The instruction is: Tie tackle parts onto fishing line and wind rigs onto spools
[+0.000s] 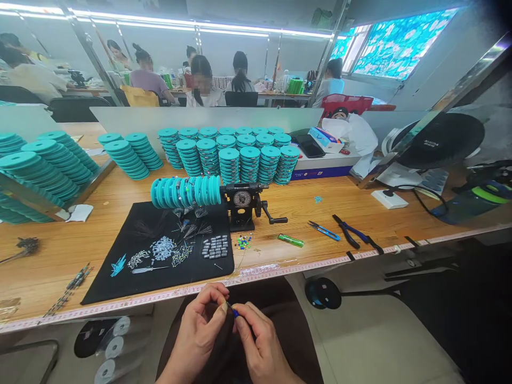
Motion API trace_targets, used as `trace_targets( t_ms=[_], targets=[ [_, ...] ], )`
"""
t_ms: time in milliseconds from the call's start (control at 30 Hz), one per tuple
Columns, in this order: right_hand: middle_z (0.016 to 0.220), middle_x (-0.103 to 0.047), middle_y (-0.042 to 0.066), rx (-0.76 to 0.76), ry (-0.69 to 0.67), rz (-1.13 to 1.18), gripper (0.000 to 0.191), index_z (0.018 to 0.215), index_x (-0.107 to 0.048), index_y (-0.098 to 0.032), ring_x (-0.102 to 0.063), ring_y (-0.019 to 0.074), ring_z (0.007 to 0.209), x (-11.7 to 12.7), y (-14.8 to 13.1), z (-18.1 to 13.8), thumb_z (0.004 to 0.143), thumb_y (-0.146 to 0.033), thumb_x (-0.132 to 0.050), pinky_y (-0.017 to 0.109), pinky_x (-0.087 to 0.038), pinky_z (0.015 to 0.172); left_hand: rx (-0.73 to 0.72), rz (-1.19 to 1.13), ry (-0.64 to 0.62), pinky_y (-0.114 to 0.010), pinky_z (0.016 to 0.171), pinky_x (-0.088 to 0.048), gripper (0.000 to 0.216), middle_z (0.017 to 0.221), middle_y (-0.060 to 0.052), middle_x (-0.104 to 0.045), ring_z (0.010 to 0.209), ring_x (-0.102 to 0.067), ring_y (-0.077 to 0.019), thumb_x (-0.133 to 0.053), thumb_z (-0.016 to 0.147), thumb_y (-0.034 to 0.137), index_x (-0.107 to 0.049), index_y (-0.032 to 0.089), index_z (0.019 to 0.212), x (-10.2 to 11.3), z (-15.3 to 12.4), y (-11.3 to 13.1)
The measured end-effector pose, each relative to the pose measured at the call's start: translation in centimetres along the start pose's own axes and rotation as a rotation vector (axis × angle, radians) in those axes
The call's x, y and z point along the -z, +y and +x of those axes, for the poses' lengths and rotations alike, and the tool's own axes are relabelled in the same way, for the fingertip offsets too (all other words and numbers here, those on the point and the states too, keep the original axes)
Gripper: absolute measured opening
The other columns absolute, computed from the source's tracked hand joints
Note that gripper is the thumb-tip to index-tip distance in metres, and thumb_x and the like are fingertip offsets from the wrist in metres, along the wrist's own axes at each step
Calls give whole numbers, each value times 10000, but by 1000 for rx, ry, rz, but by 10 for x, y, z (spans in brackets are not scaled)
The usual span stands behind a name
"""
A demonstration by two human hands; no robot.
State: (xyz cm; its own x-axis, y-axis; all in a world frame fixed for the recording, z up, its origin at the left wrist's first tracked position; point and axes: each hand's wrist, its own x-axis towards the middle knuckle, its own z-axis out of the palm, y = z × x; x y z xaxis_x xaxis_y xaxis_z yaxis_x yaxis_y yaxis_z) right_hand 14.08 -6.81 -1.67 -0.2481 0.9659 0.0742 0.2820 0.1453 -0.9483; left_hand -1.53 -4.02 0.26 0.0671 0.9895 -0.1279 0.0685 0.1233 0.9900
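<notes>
My left hand and my right hand meet over my lap, just below the table's front edge. The fingertips of my right hand pinch a small dark blue piece. Thumb and forefinger of my left hand are closed at its upper end, on something thin that I cannot make out. In front of them lies a black mat with grey beads, small metal swivels, grey ribbed weights, turquoise slips and a small screwdriver. Coloured beads lie right of the mat.
A black hand-crank winder carries a row of turquoise foam spools. Stacked spools stand behind. To the right lie a green tube, blue snips and pliers. A measuring tape runs along the edge. People sit beyond.
</notes>
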Motion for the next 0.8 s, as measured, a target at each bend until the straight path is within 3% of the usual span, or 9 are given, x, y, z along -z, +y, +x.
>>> trace_targets(
  t_ms=[233, 467, 633, 700, 800],
  targets=[
    [834, -580, 32, -19, 72, 27, 262, 1081, -621, -207, -574, 162, 756, 2, 0, 0, 1003, -305, -391, 263, -456, 692, -67, 128, -38, -309, 896, -420, 167, 1004, -73, -617, 1017, -565, -238, -564, 897, 334, -605, 209, 795, 0, -3, 5],
    [785, -603, 26, -130, 164, 166, 290, 1091, -634, -188, -572, 154, 729, -7, 9, -6, 1000, -364, -423, 256, -460, 686, -98, 156, -27, -325, 869, -437, 177, 910, -47, -596, 942, -570, -224, -487, 941, 325, -563, 224, 817, 1, -1, -4],
    [822, -617, 20, -135, 61, 27, 246, 1162, -574, -203, -588, 159, 766, 3, 9, -6, 993, -301, -424, 262, -449, 727, -255, 599, 101, -442, 954, -384, 116, 1148, -109, -545, 1081, -532, -302, -591, 871, 290, -649, 234, 953, 11, -4, -6],
    [828, -614, 14, -127, 44, -7, 235, 1183, -535, -210, -593, 159, 771, 7, 6, -7, 991, -275, -415, 264, -443, 736, -275, 655, 86, -407, 882, -435, 248, 1216, -113, -521, 984, -576, -269, -580, 872, 266, -604, 257, 1119, 11, -8, -1],
    [895, -621, 24, -83, 21, -11, 207, 1144, -529, -221, -591, 158, 789, 11, 1, -9, 993, -266, -395, 263, -436, 742, -168, 483, -93, -299, 700, -496, 345, 1161, -83, -577, 728, -610, -172, -433, 949, 248, -443, 291, 1291, 4, -13, 6]
  ],
)
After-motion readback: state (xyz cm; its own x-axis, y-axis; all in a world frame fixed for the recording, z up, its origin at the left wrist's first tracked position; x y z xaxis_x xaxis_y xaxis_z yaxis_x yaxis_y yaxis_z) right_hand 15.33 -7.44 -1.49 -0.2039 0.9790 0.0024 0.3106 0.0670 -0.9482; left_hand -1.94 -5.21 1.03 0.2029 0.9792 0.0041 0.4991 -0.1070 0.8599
